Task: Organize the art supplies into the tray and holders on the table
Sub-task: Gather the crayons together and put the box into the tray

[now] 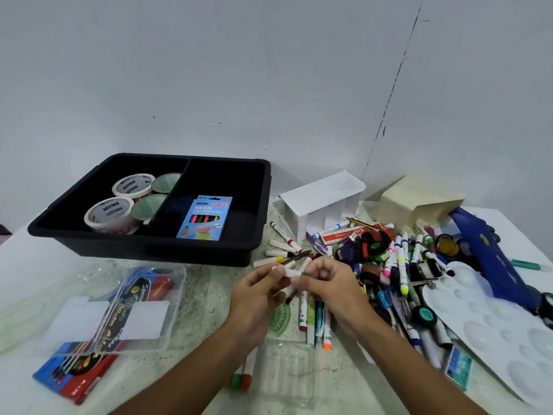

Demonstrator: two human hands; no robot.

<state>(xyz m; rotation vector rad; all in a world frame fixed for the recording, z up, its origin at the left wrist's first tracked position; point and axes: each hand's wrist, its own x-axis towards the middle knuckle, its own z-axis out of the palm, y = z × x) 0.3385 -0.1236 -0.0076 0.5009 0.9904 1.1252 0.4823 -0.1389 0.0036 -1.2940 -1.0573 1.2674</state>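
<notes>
Head view: early stage, I'd say. Black tray (260, 187) holds only tape rolls (119, 202) and a pencil box (206, 217). Left hand (257, 292) and right hand (329, 283), just in front of the tray, both pinch a few markers (291, 272). Big loose pile (389, 265) right of the tray, unsorted; white holder (323, 202) beside it lies tipped over.
</notes>
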